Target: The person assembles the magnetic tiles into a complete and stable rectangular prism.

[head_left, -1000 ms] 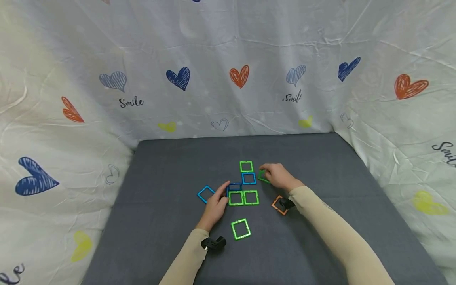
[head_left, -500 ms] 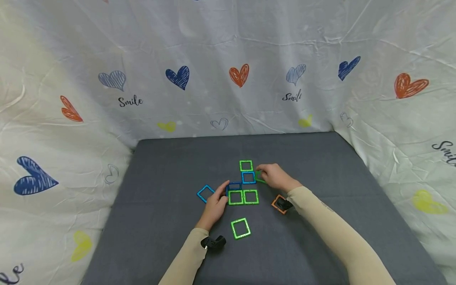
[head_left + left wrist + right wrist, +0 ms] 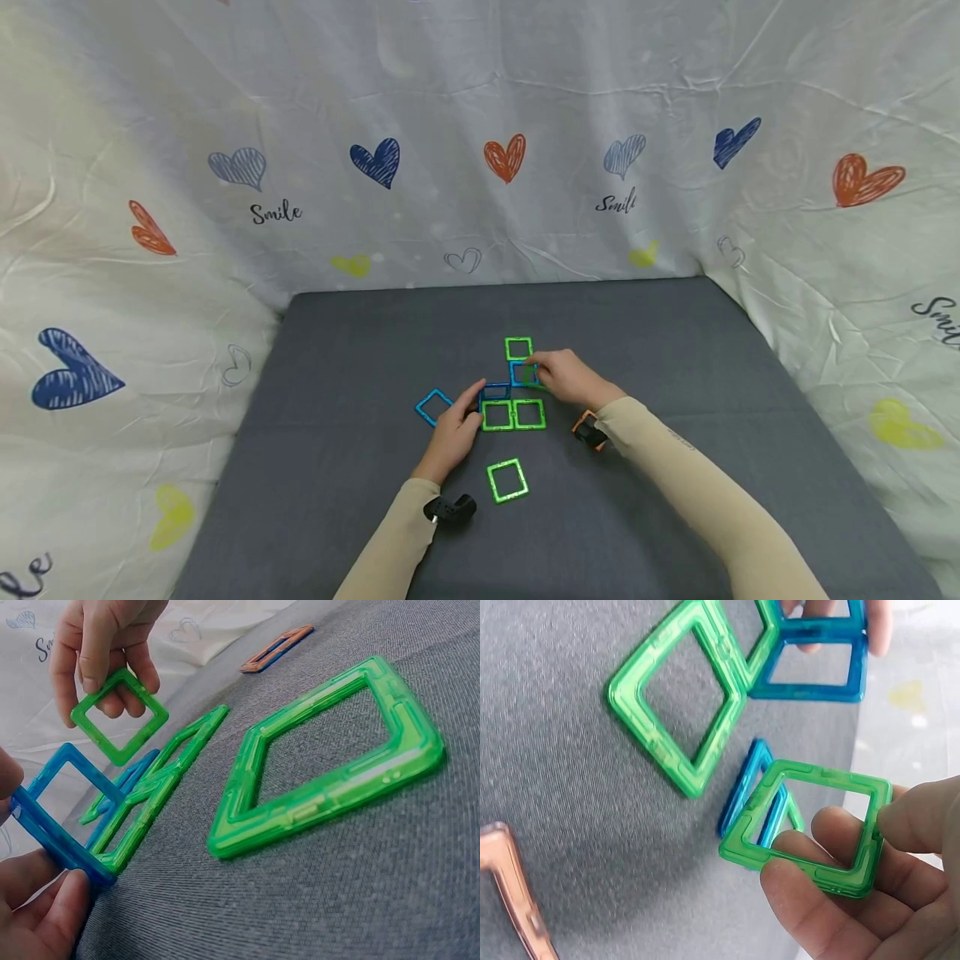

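Note:
Between thumb and fingers, the right hand [image 3: 573,377] pinches a green square frame [image 3: 810,774], held raised beside a flat blue square [image 3: 513,374] in the head view. The left hand [image 3: 450,435] grips upright blue squares [image 3: 60,840] that stand at the left and back edges of two joined green squares [image 3: 528,429]. Another green square [image 3: 518,339] lies behind the flat blue one. In the right wrist view, the right hand [image 3: 885,877] has its fingertips on the held frame's edges, and the upright blue squares [image 3: 810,694] show at the top.
A loose green square [image 3: 507,498] lies in front of the joined pieces. A loose blue square [image 3: 425,417] rests left, partly behind the left hand. An orange square [image 3: 581,418] is partly covered by the right wrist's black camera. A heart-printed cloth [image 3: 420,225] hangs behind the table.
Holding the green frame, the right hand has moved left, so that the frame now overlaps the flat blue square in the head view. The left hand has stayed in place.

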A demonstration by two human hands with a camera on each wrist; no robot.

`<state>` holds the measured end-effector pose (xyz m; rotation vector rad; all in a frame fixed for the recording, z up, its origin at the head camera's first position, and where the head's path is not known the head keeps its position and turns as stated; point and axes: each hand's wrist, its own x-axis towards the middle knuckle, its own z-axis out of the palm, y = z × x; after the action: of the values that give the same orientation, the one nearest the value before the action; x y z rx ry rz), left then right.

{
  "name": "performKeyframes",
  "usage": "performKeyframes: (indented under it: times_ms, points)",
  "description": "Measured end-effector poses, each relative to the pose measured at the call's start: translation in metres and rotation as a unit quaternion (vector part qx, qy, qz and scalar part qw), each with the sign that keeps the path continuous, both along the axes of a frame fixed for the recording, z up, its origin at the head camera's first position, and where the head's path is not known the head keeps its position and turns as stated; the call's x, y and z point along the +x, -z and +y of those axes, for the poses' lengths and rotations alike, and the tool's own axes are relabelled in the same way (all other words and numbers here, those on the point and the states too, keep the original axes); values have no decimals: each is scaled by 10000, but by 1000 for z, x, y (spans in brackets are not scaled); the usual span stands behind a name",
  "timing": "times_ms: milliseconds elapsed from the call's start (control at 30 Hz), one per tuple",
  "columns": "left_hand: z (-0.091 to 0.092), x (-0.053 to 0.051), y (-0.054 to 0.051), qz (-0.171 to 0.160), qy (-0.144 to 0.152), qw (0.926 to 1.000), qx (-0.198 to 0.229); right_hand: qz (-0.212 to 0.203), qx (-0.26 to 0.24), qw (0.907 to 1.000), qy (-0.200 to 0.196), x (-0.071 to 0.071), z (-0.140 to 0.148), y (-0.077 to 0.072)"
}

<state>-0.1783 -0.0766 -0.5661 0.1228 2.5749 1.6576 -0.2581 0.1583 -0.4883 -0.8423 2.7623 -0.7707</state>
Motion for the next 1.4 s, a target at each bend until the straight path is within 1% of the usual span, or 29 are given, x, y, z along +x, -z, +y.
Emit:
performKeyframes:
  times_ms: [167, 400, 533, 667, 867, 1100, 1267, 1400]
  points:
    - [1, 0, -1, -23, 8, 10000, -18, 20, 85, 10000, 3, 2, -4, 4]
    - [0, 0, -2, 29, 37, 10000, -3, -159, -67, 9998, -127, 4, -9, 11]
    - [0, 0, -3, 30, 47, 10000, 21, -72, -50, 9998, -187, 6, -12, 13]
    - [0, 0, -3, 49, 27, 10000, 11, -21, -49, 9997, -222, 8, -14, 13]
    - [0, -2, -3, 41, -7, 10000, -34, -79, -14, 9996, -258, 8, -16, 15]
    - [-1, -3, -4, 37, 75, 10000, -18, -99, -21, 9998, -184, 9, -18, 14]
    - [-2, -2, -3, -85, 126, 9999, 35, -84, -19, 9998, -188, 10, -17, 13]
    - [-1, -2, -2, -176, 72, 9998, 33, -203, 91, 9996, -188, 8, -15, 12]
